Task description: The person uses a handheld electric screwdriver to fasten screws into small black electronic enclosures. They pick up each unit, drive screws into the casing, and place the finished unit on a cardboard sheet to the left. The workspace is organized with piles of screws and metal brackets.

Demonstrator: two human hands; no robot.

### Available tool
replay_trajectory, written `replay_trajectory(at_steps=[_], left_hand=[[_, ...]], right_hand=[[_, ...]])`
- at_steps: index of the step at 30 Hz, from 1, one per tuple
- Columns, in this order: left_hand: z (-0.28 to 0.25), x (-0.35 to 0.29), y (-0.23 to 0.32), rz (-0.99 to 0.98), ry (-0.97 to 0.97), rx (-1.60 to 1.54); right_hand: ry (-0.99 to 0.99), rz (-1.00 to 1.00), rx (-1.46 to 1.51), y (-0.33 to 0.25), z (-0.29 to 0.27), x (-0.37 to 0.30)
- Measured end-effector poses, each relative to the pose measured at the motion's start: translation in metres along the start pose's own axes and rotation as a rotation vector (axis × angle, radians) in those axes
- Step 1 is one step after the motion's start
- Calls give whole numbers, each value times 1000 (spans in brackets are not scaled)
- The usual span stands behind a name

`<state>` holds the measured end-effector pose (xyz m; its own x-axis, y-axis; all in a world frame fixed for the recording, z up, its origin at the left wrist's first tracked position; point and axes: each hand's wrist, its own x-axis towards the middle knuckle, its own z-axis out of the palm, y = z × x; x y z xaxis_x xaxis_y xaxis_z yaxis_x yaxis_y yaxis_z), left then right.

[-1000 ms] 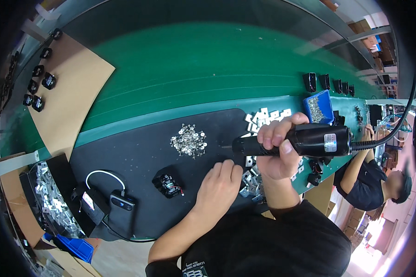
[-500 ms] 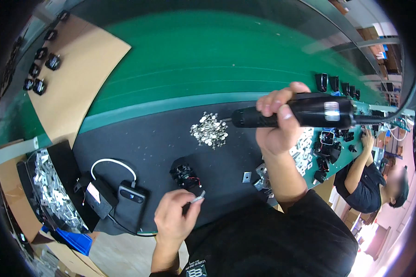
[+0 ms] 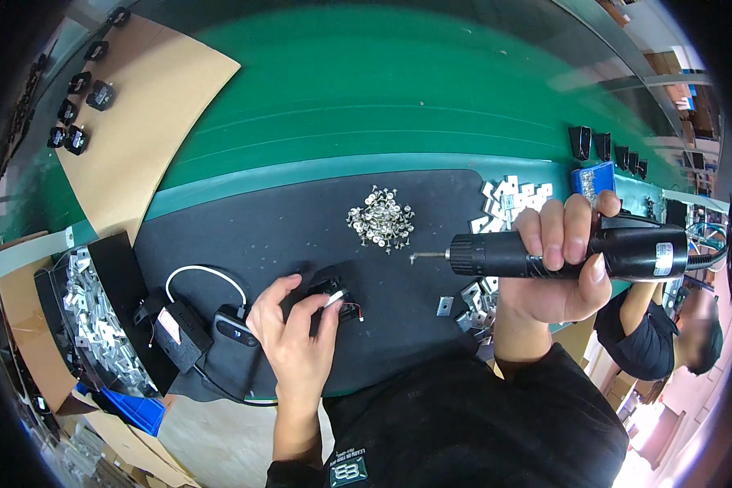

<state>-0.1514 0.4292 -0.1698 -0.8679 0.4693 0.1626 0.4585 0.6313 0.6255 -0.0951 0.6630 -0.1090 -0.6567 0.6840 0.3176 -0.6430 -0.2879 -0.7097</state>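
My right hand (image 3: 549, 281) is wrapped around a black corded electric screwdriver (image 3: 642, 250), held level above the mat with its bit pointing left. A small shiny piece, apparently a screw, sits at the bit's tip. My left hand (image 3: 294, 346) pinches a small silver metal plate (image 3: 333, 298) between thumb and finger. Just beyond those fingers lies a black part (image 3: 325, 281) with red wires, partly hidden by the hand. A heap of silver screws (image 3: 381, 218) lies on the black mat, up and left of the bit.
A bin of metal plates (image 3: 106, 325) stands at left, beside a power bank (image 3: 234, 328) with a white cable. White plates (image 3: 504, 203) and metal brackets (image 3: 478, 305) lie at right near a blue box (image 3: 595, 180). A co-worker (image 3: 647, 329) sits far right.
The screwdriver has moved right and down, its bit leaving the screw heap with a small piece at the tip. My left hand has moved up with the plate, over the black part.
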Motion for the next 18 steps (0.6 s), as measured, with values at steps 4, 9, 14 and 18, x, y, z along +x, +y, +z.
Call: replay_trajectory(at_steps=[4, 9, 14, 18], left_hand=[[1, 4, -3, -9, -5, -42], [4, 16, 1, -153, -137, -152], [2, 15, 5, -162, -126, -82], [-3, 4, 11, -31, 39, -164]], right_hand=[[29, 77, 58, -5, 4, -7], [-92, 123, 159, -6, 10, -13], [-116, 174, 182, 0, 20, -14], [-119, 185, 200, -1, 22, -16]])
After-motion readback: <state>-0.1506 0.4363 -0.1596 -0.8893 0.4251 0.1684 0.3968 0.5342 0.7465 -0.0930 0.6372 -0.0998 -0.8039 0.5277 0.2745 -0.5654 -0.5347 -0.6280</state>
